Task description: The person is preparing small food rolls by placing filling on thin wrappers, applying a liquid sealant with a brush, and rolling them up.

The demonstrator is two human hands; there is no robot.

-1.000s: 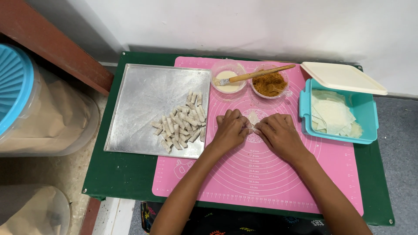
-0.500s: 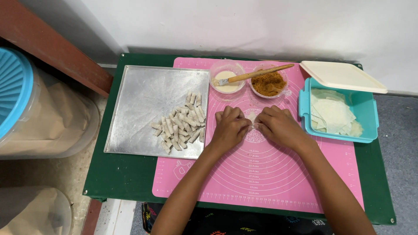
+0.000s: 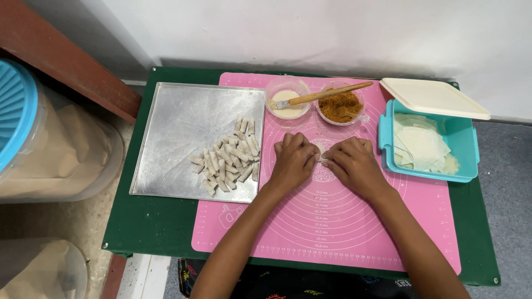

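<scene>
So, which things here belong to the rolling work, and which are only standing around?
In use:
- left hand and right hand, both on a small pale wrapper
- pink mat
- tray with finished rolls
- brown filling bowl
- paste bowl with brush
- teal box of wrappers

Standing around:
- cream lid
- blue-lidded tub

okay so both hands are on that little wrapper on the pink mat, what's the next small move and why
Probably keep rolling the small pale wrapper shut, then set it with the finished rolls on the metal tray. Left hand and right hand both pinch it, and it looks only partly rolled.
</scene>
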